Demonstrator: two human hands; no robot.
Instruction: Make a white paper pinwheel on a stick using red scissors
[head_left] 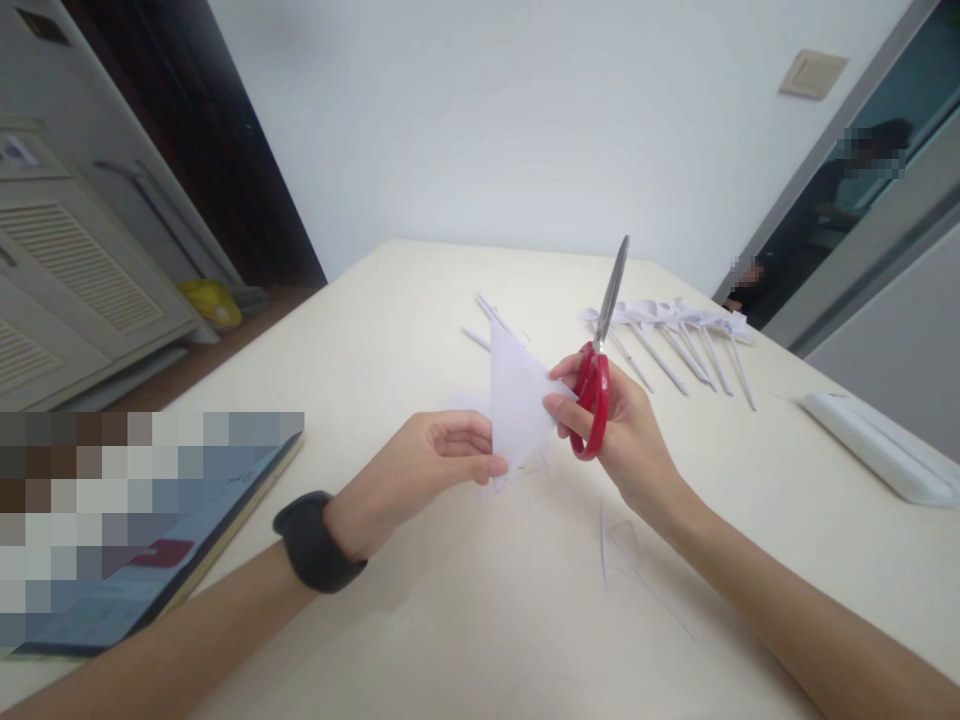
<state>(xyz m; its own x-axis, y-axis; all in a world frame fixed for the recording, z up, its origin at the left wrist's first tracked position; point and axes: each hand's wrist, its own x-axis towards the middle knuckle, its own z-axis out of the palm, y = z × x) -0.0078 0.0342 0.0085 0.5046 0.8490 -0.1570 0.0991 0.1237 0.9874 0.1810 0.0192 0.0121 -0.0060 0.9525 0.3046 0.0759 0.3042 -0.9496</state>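
A white paper triangle [519,402] is held up above the table between both hands. My left hand [450,448] pinches its lower left corner between thumb and fingers. My right hand [619,415] grips its right corner with thumb and fingertips. Red-handled scissors [598,385] hang on that same hand, blades together and pointing up. Behind the triangle lie white paper sticks [477,338], partly hidden by it. A thin paper strip [604,550] and fine scraps are on the table below my right hand.
Several paper pinwheels on sticks [679,335] lie in a row at the back right of the table [360,330]. A white elongated case [877,450] lies at the right edge. A tablet [202,530], partly blurred out, sits at the left. A wall stands behind; a person [832,200] shows through the doorway.
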